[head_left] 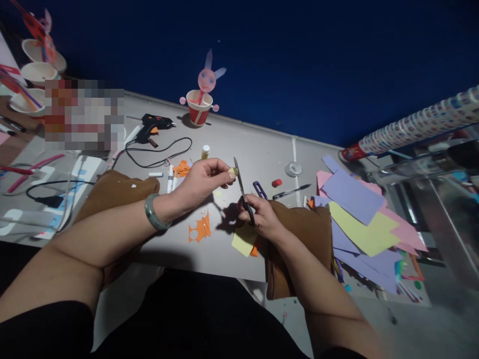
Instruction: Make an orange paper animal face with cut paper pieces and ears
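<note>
Between the thumb and fingers of my left hand [204, 182] is a small piece of yellow paper [233, 171]. My right hand [260, 214] grips black-handled scissors [240, 182], their blades pointing up and away, right beside the yellow piece. Whether the blades touch the paper I cannot tell. Below my hands lie a cut orange paper scrap [201, 228] with a round hole in it and a yellow sheet [244, 241], partly under my right hand. A glue stick [205, 151] stands just beyond my left hand.
A black glue gun [153, 125] with a looped cord lies back left. Behind it stands a rabbit-decorated paper cup [199, 109]. Coloured paper sheets [362, 224] pile up at right, near a tape roll [293, 169], a pen [292, 191] and a long cup stack [419, 124].
</note>
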### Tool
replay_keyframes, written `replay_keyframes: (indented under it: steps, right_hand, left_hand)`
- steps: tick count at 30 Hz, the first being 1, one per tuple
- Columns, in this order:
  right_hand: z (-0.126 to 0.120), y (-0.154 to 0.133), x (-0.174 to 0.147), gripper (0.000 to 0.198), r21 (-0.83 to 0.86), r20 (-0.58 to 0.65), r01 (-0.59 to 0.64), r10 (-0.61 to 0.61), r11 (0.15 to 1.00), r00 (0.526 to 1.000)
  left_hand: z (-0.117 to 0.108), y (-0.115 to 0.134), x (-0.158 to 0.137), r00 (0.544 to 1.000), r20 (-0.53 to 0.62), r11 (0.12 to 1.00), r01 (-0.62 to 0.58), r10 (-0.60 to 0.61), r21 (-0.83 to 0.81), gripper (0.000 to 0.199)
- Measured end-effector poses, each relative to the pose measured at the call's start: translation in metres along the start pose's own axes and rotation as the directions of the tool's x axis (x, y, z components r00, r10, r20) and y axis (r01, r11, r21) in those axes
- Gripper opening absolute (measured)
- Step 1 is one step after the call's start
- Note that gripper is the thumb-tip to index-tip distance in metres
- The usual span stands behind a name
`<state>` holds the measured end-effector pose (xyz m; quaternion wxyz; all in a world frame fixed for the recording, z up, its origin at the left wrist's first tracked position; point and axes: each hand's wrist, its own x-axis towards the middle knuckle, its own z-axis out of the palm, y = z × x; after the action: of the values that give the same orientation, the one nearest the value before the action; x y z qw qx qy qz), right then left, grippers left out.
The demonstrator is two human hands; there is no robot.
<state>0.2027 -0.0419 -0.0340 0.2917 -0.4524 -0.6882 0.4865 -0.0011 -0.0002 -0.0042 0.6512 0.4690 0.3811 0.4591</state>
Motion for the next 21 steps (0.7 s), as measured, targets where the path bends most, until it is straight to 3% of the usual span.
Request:
replay_keyframes:
  steps: [21]
  right_hand:
    - [-0.0002, 0.0041, -0.0011, 0.052, -0.004, -0.021, -0.017, 0.017, 1.0, 1.0]
  left_hand:
    - [-0.0028, -0.001, -0.0005, 1.0, -0.007, 1.0, -0.024, 0.024, 0.003, 0.012]
